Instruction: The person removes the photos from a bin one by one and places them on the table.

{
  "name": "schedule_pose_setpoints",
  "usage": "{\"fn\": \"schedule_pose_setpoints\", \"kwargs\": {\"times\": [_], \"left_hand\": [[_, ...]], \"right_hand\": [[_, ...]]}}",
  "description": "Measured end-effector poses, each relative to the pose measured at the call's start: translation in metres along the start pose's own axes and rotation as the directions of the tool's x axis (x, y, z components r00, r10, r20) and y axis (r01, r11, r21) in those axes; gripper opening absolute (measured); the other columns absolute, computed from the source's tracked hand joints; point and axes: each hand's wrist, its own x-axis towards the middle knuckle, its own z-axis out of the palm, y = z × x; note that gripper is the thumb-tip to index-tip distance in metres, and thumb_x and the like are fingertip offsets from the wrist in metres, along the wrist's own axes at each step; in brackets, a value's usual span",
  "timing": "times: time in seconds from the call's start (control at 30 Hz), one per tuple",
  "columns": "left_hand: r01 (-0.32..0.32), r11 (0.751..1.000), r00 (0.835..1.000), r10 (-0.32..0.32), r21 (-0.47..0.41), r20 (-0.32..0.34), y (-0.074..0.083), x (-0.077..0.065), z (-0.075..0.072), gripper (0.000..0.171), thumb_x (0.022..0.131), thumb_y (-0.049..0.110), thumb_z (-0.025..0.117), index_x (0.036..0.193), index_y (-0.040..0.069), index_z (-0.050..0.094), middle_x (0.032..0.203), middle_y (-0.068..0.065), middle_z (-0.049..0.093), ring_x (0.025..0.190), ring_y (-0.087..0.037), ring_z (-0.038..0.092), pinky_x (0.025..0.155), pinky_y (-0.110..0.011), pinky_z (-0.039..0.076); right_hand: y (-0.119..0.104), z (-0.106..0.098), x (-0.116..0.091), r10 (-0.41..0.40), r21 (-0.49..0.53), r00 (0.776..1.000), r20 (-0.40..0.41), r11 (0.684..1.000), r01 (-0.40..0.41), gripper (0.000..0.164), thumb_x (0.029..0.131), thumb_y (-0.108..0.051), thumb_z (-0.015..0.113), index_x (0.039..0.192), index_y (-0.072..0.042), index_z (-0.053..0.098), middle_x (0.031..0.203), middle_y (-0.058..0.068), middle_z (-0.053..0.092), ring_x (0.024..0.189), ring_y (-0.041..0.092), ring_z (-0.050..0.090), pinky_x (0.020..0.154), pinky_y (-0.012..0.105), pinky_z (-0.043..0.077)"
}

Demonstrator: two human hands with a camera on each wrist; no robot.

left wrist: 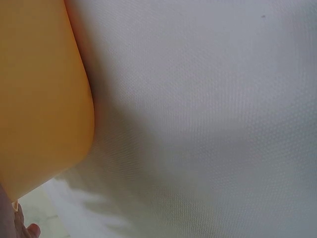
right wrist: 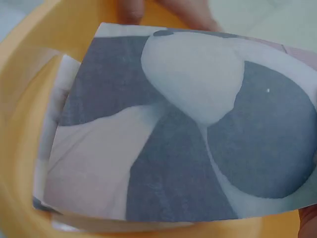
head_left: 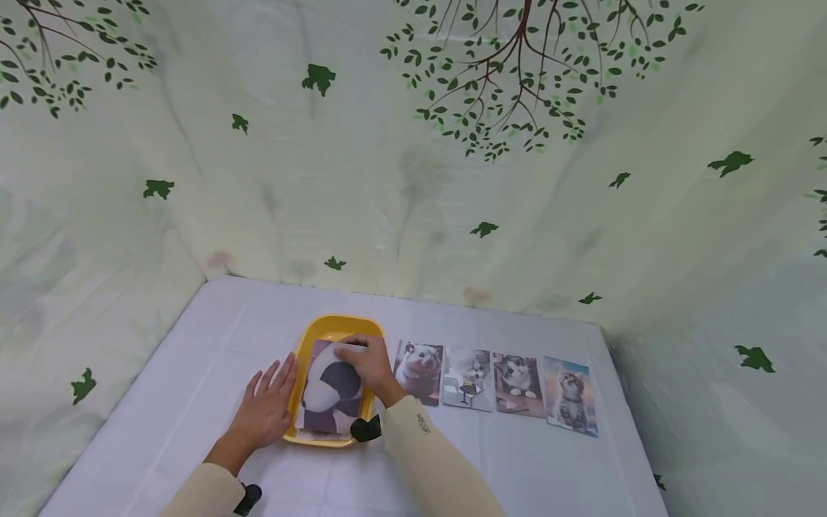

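A yellow tray (head_left: 342, 320) stands on the table, holding picture cards. My right hand (head_left: 370, 365) pinches the top card (head_left: 316, 420), printed with a black-and-white panda-like shape, near its upper edge. In the right wrist view this panda card (right wrist: 173, 124) lies at a slant over other cards (right wrist: 52, 109), whose edges stick out beneath it; parts of my right fingers show at the right border. My left hand (head_left: 266, 409) rests along the tray's left rim with its fingers straight. The left wrist view mostly shows the tray's outer wall (left wrist: 44, 99).
Right of the tray, a row of cards lies on the white table (head_left: 517, 467): a hamster card (head_left: 420, 373), a pale card with a small animal (head_left: 468, 379), a cat card (head_left: 519, 385) and a kitten card (head_left: 571, 398). Leaf-patterned sheets (head_left: 388, 179) enclose the table's back and sides.
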Motion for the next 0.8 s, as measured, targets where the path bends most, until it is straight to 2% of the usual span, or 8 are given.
{"fn": "schedule_pose_setpoints", "kwargs": {"times": [0.23, 0.37, 0.5, 0.67, 0.8], "left_hand": [[0.011, 1.000, 1.000, -0.011, -0.001, 0.007, 0.000, 0.000, -0.001, 0.079, 0.081, 0.013, 0.055, 0.149, -0.005, 0.019, 0.157, -0.019, 0.019, 0.140, -0.043, 0.018, 0.112, -0.061, 0.014], [0.007, 1.000, 1.000, -0.007, -0.004, 0.005, -0.001, 0.000, -0.001, 0.079, 0.082, 0.013, 0.055, 0.149, -0.005, 0.018, 0.157, -0.019, 0.018, 0.140, -0.042, 0.017, 0.112, -0.061, 0.013], [0.004, 1.000, 1.000, -0.004, -0.017, 0.014, -0.001, 0.000, -0.001, 0.080, 0.082, 0.014, 0.056, 0.149, -0.005, 0.017, 0.157, -0.019, 0.017, 0.140, -0.043, 0.017, 0.112, -0.061, 0.012], [0.007, 1.000, 1.000, -0.006, -0.017, 0.022, -0.001, 0.000, -0.002, 0.080, 0.082, 0.013, 0.057, 0.149, -0.006, 0.018, 0.157, -0.020, 0.017, 0.140, -0.043, 0.016, 0.112, -0.061, 0.012], [0.004, 1.000, 1.000, -0.004, -0.010, 0.021, -0.001, 0.001, -0.001, 0.079, 0.082, 0.013, 0.056, 0.148, -0.006, 0.019, 0.157, -0.020, 0.018, 0.140, -0.042, 0.016, 0.112, -0.061, 0.013]], "right_hand": [[-0.010, -0.026, -0.002, -0.021, 0.064, 0.997, -0.069, 0.998, 0.026, 0.021, 0.080, -0.018, 0.077, 0.094, -0.003, 0.075, 0.091, 0.003, 0.070, 0.083, 0.013, 0.063, 0.074, 0.028, 0.054], [-0.017, -0.043, -0.007, -0.005, 0.101, 0.990, -0.140, 0.995, 0.019, 0.022, 0.078, -0.021, 0.079, 0.093, -0.005, 0.075, 0.097, 0.003, 0.069, 0.089, 0.015, 0.062, 0.075, 0.029, 0.053], [-0.025, -0.063, -0.018, 0.041, 0.152, 0.988, -0.150, 0.988, -0.018, 0.024, 0.079, -0.022, 0.079, 0.096, -0.006, 0.074, 0.102, 0.004, 0.068, 0.091, 0.018, 0.061, 0.075, 0.031, 0.053], [-0.017, -0.092, -0.032, 0.020, 0.045, 0.988, -0.155, 0.999, -0.013, 0.025, 0.080, -0.022, 0.078, 0.096, -0.003, 0.074, 0.099, 0.007, 0.070, 0.091, 0.017, 0.062, 0.074, 0.028, 0.052], [-0.006, -0.114, -0.045, 0.052, -0.040, 0.980, -0.191, 0.997, -0.061, 0.026, 0.078, -0.023, 0.079, 0.094, -0.003, 0.074, 0.100, 0.006, 0.070, 0.093, 0.016, 0.061, 0.075, 0.027, 0.051]]}}
